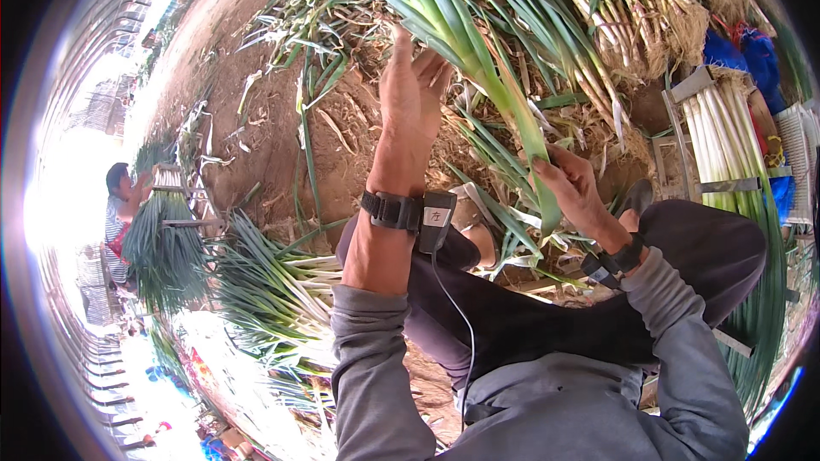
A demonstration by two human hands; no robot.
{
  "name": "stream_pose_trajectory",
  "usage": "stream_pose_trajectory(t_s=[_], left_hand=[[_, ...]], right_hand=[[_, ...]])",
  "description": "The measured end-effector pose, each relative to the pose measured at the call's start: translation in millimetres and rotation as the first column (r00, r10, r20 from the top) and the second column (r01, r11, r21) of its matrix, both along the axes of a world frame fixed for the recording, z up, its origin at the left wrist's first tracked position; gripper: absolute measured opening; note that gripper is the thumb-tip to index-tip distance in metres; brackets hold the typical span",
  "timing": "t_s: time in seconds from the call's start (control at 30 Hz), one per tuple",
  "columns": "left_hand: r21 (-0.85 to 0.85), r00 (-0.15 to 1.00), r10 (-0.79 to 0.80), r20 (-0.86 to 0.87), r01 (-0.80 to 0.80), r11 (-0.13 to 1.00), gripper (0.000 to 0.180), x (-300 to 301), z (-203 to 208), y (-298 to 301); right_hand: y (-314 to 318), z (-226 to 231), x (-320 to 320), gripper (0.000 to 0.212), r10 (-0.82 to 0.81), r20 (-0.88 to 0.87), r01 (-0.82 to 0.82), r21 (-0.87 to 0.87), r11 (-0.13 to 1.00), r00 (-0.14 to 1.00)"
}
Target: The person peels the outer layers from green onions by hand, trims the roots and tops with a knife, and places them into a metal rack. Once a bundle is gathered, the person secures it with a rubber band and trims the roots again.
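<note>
A long green onion [478, 60] slants across the space in front of me, its leaves toward the top and its lower part toward my right hand. My right hand [574, 188] is closed on the onion's lower end, where a loose green leaf sheath hangs down. My left hand [412, 90] is raised beside the upper stalk with its fingers stretched out. Its fingertips are at the leaves, and partly behind them, so I cannot tell how firmly they touch. Both wrists wear black straps with small boxes, and a cable runs from the left one.
Unpeeled onions [589, 77] with roots lie at the far right. White-stemmed onions [722, 132] fill a metal rack on the right. Another onion pile [273, 290] lies at my left. Leaf scraps [316, 17] cover the soil. A person [124, 192] is beside a loaded rack at far left.
</note>
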State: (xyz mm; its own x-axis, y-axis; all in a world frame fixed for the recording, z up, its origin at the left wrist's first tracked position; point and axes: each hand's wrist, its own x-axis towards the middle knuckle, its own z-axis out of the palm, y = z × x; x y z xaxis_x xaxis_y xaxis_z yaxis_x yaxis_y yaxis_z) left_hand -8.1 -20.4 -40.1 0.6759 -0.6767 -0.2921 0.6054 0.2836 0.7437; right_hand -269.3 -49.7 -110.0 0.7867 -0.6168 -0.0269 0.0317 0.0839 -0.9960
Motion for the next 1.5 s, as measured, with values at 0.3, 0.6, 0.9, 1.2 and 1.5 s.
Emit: stream_pose_trajectory(t_s=[0.3, 0.6, 0.9, 1.2, 1.5], left_hand=[[-0.315, 0.958, -0.190, 0.216, 0.253, 0.915, 0.029, -22.9, 10.2, -20.2], [-0.271, 0.975, -0.011, 0.220, 0.072, 0.960, 0.030, -34.3, 36.7, -5.1], [-0.584, 0.988, 0.010, 0.151, 0.081, 0.808, 0.046, -27.5, 45.2, 5.2], [-0.481, 0.976, 0.200, 0.085, -0.136, 0.866, 0.060, 1.3, 54.1, 10.8], [-0.428, 0.881, 0.367, 0.300, -0.220, 0.877, 0.046, 35.3, 50.7, 40.8]], right_hand=[[-31.2, -2.8, 29.1, 0.044, 0.018, -0.115, -0.045, -0.237, 0.971, 0.993], [-43.5, 35.7, 104.1, 0.033, -0.069, 0.453, -0.034, 0.216, 0.976, 0.889], [-56.0, 42.4, 115.3, 0.020, 0.001, 0.106, 0.013, -0.131, 0.991, 0.994], [-48.3, -49.7, 52.7, 0.031, -0.118, 0.125, 0.099, 0.149, 0.984, 0.985], [-41.8, -164.2, -48.1, 0.046, 0.072, -0.784, -0.422, -0.252, 0.871, 0.616]])
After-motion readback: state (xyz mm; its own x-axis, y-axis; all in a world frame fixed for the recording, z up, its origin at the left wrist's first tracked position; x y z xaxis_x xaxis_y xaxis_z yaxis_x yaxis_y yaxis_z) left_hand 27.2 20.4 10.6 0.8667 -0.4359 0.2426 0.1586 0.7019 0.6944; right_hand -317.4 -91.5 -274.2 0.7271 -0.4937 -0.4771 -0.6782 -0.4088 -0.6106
